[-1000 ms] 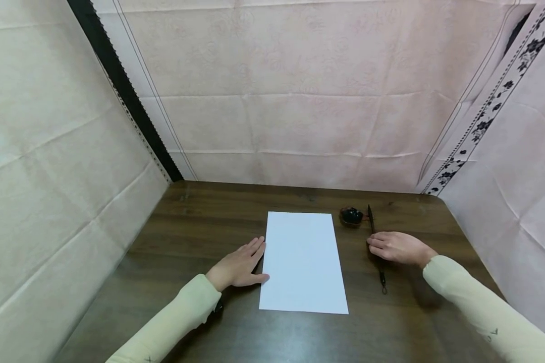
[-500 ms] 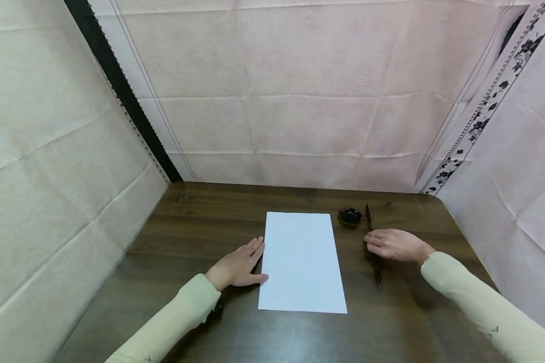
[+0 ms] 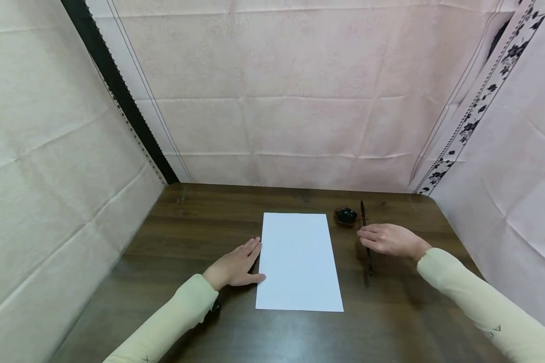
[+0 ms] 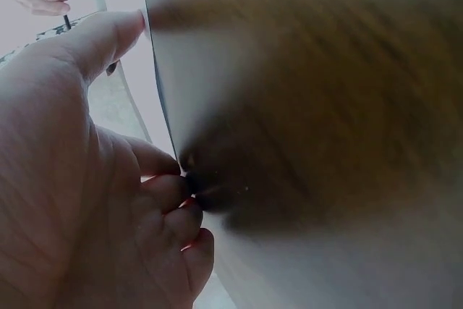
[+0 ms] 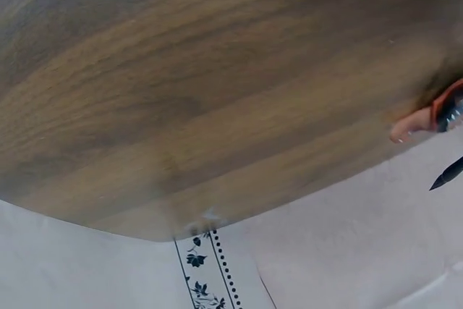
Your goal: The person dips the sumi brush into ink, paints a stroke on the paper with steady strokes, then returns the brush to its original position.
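Observation:
A blank white sheet of paper [image 3: 298, 262] lies on the wooden table. My left hand [image 3: 235, 266] rests at its left edge, fingers extended and thumb tip on the paper. In the left wrist view, the left hand's thumb [image 4: 108, 37] reaches to that edge. My right hand [image 3: 392, 240] pinches a dark writing brush [image 3: 364, 213] near the middle of its handle, tip pointing toward the far side. The pointed tip of the brush [image 5: 448, 174] shows at the right border of the right wrist view. Just left of the tip sits a small dish of black ink [image 3: 345, 216].
The wooden table [image 3: 200, 222] has a rounded far edge. Pale cloth hangs stand behind it [image 3: 300, 126] and on both sides, the right one bordered by a black floral band [image 3: 468, 126].
The brush has come up off the table in the right hand, and both have shifted slightly forward and left. The left hand stays at the paper's edge.

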### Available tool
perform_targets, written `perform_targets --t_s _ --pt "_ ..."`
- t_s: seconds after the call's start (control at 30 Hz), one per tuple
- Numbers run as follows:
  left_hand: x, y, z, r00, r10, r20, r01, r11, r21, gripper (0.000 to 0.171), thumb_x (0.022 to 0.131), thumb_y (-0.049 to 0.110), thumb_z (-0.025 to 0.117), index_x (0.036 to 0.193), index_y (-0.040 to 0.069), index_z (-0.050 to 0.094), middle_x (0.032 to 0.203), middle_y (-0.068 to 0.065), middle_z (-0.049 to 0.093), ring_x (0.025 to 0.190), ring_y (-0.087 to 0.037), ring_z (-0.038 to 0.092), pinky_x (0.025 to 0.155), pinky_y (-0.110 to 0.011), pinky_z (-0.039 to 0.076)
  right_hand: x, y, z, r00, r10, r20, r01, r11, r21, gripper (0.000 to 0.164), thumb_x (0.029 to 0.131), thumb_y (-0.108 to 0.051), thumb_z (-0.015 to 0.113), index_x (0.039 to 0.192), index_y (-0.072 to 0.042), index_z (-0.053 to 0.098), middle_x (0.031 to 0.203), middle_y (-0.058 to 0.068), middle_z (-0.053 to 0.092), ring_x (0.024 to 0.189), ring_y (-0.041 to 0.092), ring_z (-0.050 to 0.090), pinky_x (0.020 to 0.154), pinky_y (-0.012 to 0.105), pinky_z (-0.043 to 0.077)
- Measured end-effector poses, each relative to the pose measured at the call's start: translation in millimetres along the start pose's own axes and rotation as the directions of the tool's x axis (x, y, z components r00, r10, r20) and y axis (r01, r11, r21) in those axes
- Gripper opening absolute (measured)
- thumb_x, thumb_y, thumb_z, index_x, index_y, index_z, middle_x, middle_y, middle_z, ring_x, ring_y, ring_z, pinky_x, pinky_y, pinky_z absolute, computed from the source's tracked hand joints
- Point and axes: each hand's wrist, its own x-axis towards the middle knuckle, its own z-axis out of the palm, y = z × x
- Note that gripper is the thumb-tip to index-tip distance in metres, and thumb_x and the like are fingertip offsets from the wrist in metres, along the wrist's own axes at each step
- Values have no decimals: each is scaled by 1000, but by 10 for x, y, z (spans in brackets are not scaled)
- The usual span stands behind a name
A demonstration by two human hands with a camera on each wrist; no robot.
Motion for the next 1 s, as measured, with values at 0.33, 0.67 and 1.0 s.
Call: perform_targets --t_s 0.33,0.67,1.0 --pt "-9 12 -11 1000 -10 14 10 1000 0 97 101 64 57 169 4 20 179 -12 14 167 -27 14 134 -45 23 110 165 -228 985 105 -137 -97 993 60 33 89 13 51 111 1 71 115 16 79 104 27 77 84 39 65" --pt "-10 31 -29 1000 -3 15 3 1000 3 97 101 61 58 168 2 21 179 -14 15 167 -28 16 134 -45 24 241 315 -446 910 366 -195 -329 923 198 44 116 -17 34 117 5 72 121 17 76 107 30 76 86 45 64" --pt "-19 26 -49 1000 10 14 -10 1000 -16 97 102 59 59 168 0 20 179 -16 13 167 -30 15 134 -48 24 361 391 -500 742 631 -226 -533 760 373 33 89 3 79 121 0 74 114 14 79 101 30 77 91 38 60"
